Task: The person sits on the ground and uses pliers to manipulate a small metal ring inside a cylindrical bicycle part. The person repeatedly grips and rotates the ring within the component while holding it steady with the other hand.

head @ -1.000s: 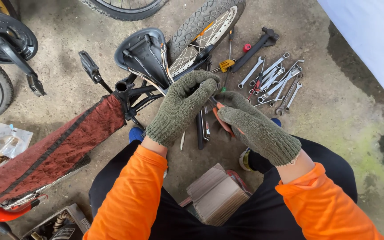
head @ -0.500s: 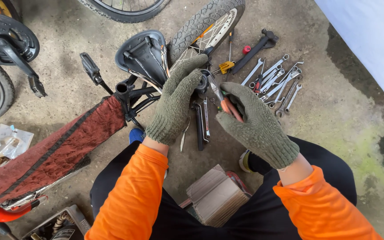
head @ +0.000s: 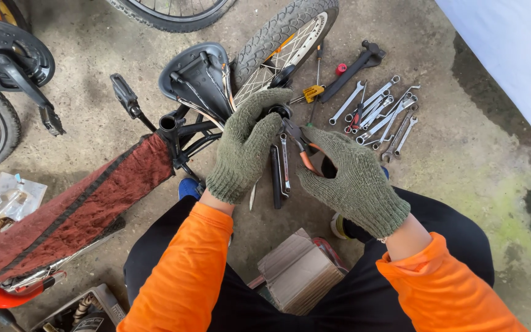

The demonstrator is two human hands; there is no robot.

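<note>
The right hand (head: 354, 184), gloved, is closed around orange-handled pliers (head: 299, 144), whose nose points up-left to a small part (head: 276, 110) at the left hand's (head: 247, 144) fingertips. The left hand is curled over that part; what it pinches is hidden. Just beyond lies the wheel (head: 284, 37), the saddle (head: 195, 77) to the left, wrenches (head: 379, 114) spread to the right on bare concrete.
</note>
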